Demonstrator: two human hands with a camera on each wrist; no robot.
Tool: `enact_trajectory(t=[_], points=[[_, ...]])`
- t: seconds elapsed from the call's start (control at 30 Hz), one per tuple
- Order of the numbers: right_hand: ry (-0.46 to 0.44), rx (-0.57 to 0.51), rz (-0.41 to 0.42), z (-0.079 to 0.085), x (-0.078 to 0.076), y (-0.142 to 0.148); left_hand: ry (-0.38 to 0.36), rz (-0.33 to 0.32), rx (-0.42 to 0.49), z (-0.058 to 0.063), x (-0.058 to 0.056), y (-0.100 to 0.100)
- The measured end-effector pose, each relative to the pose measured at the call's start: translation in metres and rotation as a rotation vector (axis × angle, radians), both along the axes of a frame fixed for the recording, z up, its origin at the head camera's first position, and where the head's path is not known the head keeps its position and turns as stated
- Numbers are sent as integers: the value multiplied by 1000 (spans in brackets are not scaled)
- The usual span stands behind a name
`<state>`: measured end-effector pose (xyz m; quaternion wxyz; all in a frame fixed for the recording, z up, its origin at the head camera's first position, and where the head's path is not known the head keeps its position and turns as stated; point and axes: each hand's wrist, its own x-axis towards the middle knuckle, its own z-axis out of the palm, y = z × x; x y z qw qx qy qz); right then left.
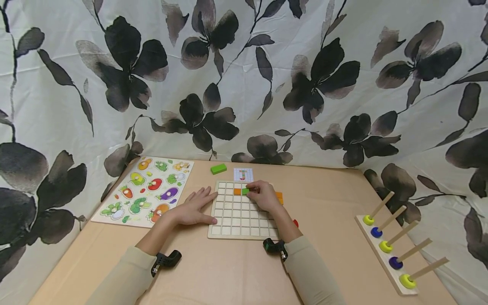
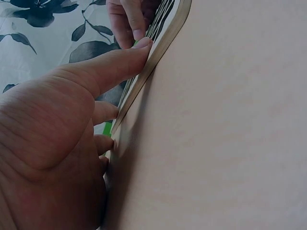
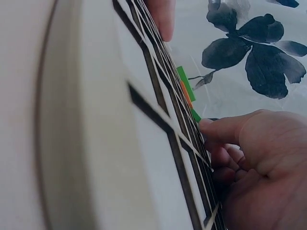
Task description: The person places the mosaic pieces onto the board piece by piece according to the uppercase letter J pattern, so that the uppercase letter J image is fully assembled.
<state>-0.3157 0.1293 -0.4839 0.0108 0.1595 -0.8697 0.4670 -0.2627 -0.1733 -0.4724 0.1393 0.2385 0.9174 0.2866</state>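
Note:
A wooden grid board (image 1: pixel 225 232) with square cells lies on the table. My left hand (image 1: pixel 196 207) rests with fingers spread at its left side, thumb and fingertips touching the edge; in the left wrist view the thumb (image 2: pixel 110 67) presses against the rim. Over the upper part of the grid, my right hand (image 1: pixel 263 195) pinches a small green block (image 1: pixel 245 192), partly hidden by the fingers. Directly left of it an orange block (image 1: pixel 237 192) sits in the same row. The right wrist view shows the thumb (image 3: pixel 225 128) at the green block (image 3: pixel 195 115).
A pattern card (image 1: pixel 243 174) and a green block (image 1: pixel 218 169) lie behind the board. Orange pieces (image 1: pixel 280 197) and a red piece (image 1: pixel 295 223) show beyond the right arm. A vegetable puzzle board (image 1: pixel 129 178) lies left; a peg rack (image 1: pixel 385 254) with rings stands right.

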Motion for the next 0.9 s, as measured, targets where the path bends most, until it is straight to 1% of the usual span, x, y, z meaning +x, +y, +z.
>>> enact_trajectory(t=[0.13, 0.63, 0.73, 0.9], points=[[4, 8, 5, -1, 0, 0, 1, 0, -6, 1, 0, 0], [-22, 42, -19, 3, 2, -2, -3, 1, -1, 1, 1, 1], [-24, 28, -15, 4, 2, -2, -2, 1, -4, 0, 1, 1], [-23, -40, -4, 13, 5, -1, 1, 2, -11, 1, 1, 1]])
